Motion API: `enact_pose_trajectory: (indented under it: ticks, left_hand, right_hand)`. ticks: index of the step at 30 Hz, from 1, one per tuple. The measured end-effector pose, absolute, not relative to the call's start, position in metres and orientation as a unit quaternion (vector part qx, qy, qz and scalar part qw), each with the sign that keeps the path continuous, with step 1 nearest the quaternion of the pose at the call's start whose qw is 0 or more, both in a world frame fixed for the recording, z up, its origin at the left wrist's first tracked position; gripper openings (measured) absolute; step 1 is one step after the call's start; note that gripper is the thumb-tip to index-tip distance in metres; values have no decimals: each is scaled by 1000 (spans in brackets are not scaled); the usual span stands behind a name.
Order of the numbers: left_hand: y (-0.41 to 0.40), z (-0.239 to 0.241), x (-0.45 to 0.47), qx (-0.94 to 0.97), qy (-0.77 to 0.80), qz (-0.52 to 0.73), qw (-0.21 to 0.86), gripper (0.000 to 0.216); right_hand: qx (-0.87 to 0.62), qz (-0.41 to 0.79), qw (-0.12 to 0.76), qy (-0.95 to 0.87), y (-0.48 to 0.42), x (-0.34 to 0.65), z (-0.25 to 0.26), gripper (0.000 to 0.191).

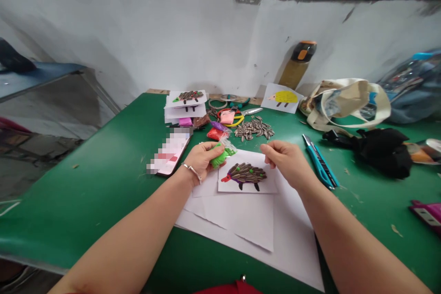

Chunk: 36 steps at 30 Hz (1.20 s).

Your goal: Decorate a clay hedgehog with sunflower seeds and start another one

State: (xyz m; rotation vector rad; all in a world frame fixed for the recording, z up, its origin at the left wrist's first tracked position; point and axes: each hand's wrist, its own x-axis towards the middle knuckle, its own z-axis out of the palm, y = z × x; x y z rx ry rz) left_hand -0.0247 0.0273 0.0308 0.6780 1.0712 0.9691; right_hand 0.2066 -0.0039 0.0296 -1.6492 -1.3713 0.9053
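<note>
Between the thumb and fingers of my left hand (203, 161) is a small clear bag of green modelling clay (219, 158). My right hand (283, 160) is closed above the right edge of a hedgehog picture card (246, 187), its thumb and fingertips pressed together; whatever they pinch is too small to make out. The hedgehog (248, 172) on the card has a back of sunflower seeds with green dots, a red snout and black legs. White paper sheets (241, 225) lie under the card.
Behind the card lie sunflower seeds (254, 128), clay bags (217, 133) and scissors (251, 111). A phone (172, 151) is on the left, a teal utility knife (320, 163) on the right. Farther back are a yellow hedgehog card (281, 98), a bottle (298, 65) and a cloth bag (344, 101).
</note>
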Motion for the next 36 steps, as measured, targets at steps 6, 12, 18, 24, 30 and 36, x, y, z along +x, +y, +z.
enact_pose_trajectory:
  ticks: [6,12,18,24,30,36]
  left_hand:
    - [25,37,-26,299,480,443,695,30]
    - [25,41,-28,312,473,468,678,34]
    - [23,50,-28,313,479,494,654,37]
    - [17,51,-25,322,457,495,665,39]
    - [11,44,-14,312,454,470,689,39]
    - [11,41,-12,314,454,467,691,43]
  right_hand:
    - [-676,291,384,-557,-1,206,31,19]
    - [-702,240,324,-588,-4,203,31,21]
    - [-695,220,231,-645,-7,198,32,21]
    - [-710,185,190,-652,-8,198,31,22]
    - [-727,159,170,-646,-7,202,31,23]
    - [-666,147,223,-696,-4,209,35,23]
